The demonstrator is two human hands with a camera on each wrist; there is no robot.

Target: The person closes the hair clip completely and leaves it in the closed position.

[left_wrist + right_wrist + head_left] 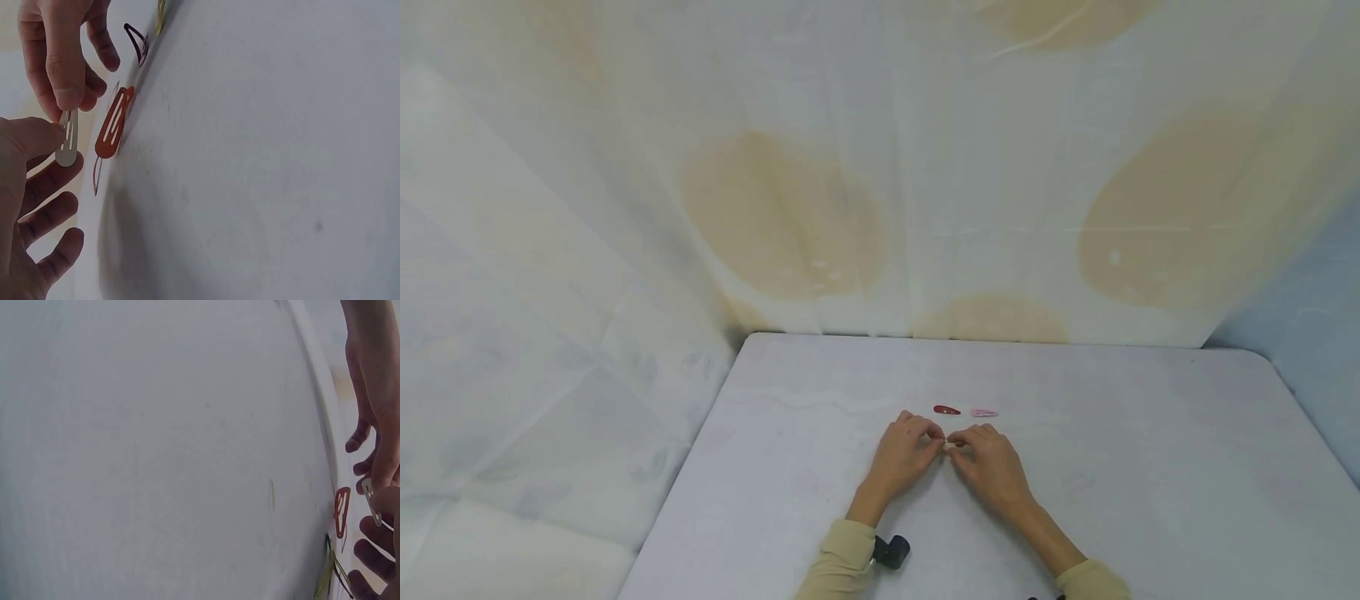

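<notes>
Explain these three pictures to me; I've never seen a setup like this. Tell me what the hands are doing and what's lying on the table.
No machine here: a person works with bare hands, wearing three cameras. The wide picture comes from the head, looking down at a white table. The other two come from each wrist, close up. The left hand and right hand meet at the fingertips and together pinch a small pale hair clip. Just beyond them on the table lie a red hair clip and a pink hair clip. The left wrist view shows another dark clip farther off.

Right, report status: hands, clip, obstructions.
Left hand and right hand both pinching pale hair clip. Red clip, pink clip lying just beyond. Nothing blocking.
</notes>
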